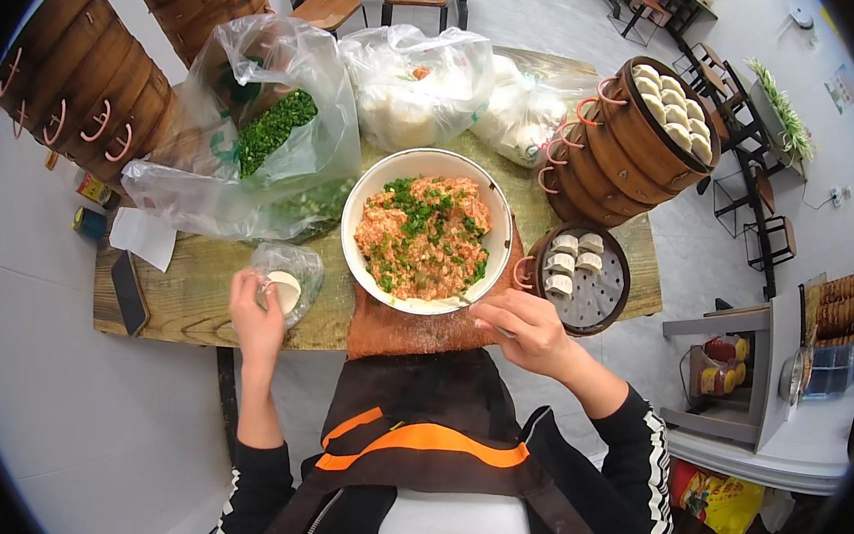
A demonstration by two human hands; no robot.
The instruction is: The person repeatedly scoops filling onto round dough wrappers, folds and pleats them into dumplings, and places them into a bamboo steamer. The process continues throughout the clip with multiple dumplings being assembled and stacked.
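Note:
My left hand [256, 312] is at a small clear plastic bag [308, 264], its fingers on the stack of round dough wrappers [286, 291] in it; whether it grips one is unclear. My right hand [524, 326] pinches a thin utensil, mostly hidden, at the near right rim of a white enamel bowl [348, 249]. Minced meat filling [439, 257] with chopped green onion [411, 202] fills the bowl, which rests partly on a reddish-brown board or cloth [392, 333]. To its right, several dumplings [560, 263] sit on the perforated liner of a round bamboo steamer [625, 283].
Stacked bamboo steamers [600, 175], dumplings in the top one, stand at the back right; taller stacks [81, 67] rise at the left. Plastic bags [410, 92] line the table's far side, one holding chopped greens [276, 131]. A phone [128, 292] lies by the left edge.

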